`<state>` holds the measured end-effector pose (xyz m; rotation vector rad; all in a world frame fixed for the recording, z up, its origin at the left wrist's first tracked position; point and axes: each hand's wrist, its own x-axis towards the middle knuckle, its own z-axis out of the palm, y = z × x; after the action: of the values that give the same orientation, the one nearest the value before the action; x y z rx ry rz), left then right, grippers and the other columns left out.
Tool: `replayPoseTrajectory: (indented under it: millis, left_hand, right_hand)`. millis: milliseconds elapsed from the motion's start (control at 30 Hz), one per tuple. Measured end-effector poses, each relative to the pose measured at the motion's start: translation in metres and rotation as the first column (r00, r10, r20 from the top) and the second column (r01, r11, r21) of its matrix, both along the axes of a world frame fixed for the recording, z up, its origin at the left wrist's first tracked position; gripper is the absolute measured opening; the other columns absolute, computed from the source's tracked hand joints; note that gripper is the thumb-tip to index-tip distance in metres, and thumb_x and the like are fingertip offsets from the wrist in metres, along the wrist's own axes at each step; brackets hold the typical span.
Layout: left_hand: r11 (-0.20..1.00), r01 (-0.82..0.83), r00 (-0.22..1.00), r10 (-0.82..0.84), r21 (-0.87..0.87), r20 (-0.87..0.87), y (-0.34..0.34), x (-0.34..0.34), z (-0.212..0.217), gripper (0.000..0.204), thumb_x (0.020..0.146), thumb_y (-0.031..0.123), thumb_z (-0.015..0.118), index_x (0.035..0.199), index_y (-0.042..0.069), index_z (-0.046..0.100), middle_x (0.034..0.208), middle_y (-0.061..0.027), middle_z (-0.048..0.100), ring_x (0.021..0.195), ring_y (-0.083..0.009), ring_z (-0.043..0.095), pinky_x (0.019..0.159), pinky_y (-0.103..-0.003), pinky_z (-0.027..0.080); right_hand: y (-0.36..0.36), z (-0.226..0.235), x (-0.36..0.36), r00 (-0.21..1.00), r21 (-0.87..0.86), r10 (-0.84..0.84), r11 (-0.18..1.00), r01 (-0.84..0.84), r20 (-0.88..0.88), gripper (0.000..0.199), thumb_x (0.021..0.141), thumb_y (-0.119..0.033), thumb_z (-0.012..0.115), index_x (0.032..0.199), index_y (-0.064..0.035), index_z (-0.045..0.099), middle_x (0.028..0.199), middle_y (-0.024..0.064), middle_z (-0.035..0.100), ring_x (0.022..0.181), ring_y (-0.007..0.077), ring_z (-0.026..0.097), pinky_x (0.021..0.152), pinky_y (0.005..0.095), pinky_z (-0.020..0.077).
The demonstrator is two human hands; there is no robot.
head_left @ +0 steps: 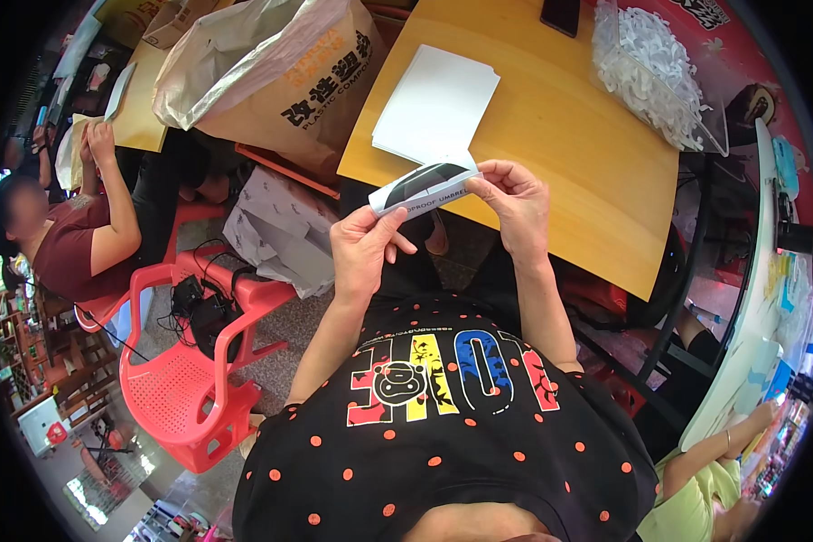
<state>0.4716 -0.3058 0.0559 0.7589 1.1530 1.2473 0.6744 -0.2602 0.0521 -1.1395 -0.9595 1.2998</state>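
Head view: both hands up in front of the chest, just off the near edge of the wooden table (551, 117). Left hand (363, 246) pinches the left end of a small printed paper card (425, 187), thumb on top, other fingers curled under. Right hand (515, 203) pinches the right end, fingertips pressed together on its edge. Card is white with a dark curved band, bowed between the two grips, so it looks mid-fold or mid-flex; can't tell if a crease is set yet. It hangs in the air, touching only the two hands. On the table just beyond the card: a stack of white sheets (435, 101), flat and squared, nothing folded lying beside it, so judging by that, most of the pile looks unworked. Containers: clear plastic tub (696, 117) at the far right of the table, heaped with small white plastic pieces, near full. A dark phone (561, 14) sits at the table's far edge. Left of the table, a big tan plastic sack (271, 77) with a white liner, contents hidden. Further left, a red plastic chair (199, 361) with black cables on the seat, and a seated person in a maroon top (72, 244) with hands raised, holding something I can't make out.
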Motion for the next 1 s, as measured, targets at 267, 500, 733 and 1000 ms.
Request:
replayPoseTrajectory:
  millis: [267,500,733,1000]
  left_hand:
    - [0.998,0.058,0.976,-0.054,-0.010,0.212,-0.004,-0.001,-0.012,0.023,0.096,0.009,0.063,0.112,-0.009,0.064,0.097,-0.0174,0.071,0.059,-0.0198,0.070,0.038,-0.020,0.048]
    - [0.998,0.056,0.934,-0.050,-0.007,0.355,-0.004,-0.002,-0.014,0.025,0.098,0.009,0.059,0.117,-0.008,0.061,0.106,-0.0208,0.069,0.073,-0.0242,0.074,0.046,-0.022,0.057]
    - [0.994,0.098,0.886,-0.060,-0.058,0.460,-0.001,0.003,-0.012,0.027,0.099,0.011,0.059,0.120,-0.005,0.060,0.108,-0.0190,0.069,0.085,-0.0249,0.073,0.061,-0.025,0.062]
    - [0.997,0.064,0.917,-0.044,-0.037,0.397,-0.005,0.005,-0.012,0.025,0.101,0.011,0.056,0.116,-0.007,0.064,0.108,-0.0183,0.069,0.095,-0.0250,0.072,0.080,-0.030,0.062]
  right_hand:
    - [0.004,-0.011,0.009,0.982,-0.051,0.122,0.990,-0.131,-0.145,0.011,0.085,-0.004,0.075,0.093,0.0029,0.072,0.084,0.0055,0.072,0.077,0.0098,0.065,0.078,0.0247,0.0516]
    - [0.005,-0.014,0.007,0.971,-0.025,0.153,0.987,-0.160,-0.182,0.010,0.086,-0.006,0.075,0.091,0.0014,0.074,0.083,0.0044,0.071,0.078,0.0101,0.063,0.079,0.0260,0.0494]
    - [0.004,-0.013,0.005,0.987,-0.029,0.118,0.992,-0.121,-0.105,0.010,0.084,-0.006,0.076,0.090,0.0020,0.073,0.082,0.0039,0.070,0.076,0.0097,0.062,0.076,0.0247,0.0489]
    - [0.003,-0.012,0.001,0.978,-0.036,0.125,0.990,-0.133,-0.169,0.011,0.083,-0.003,0.076,0.091,0.0039,0.072,0.083,0.0051,0.070,0.076,0.0097,0.063,0.075,0.0229,0.0496]
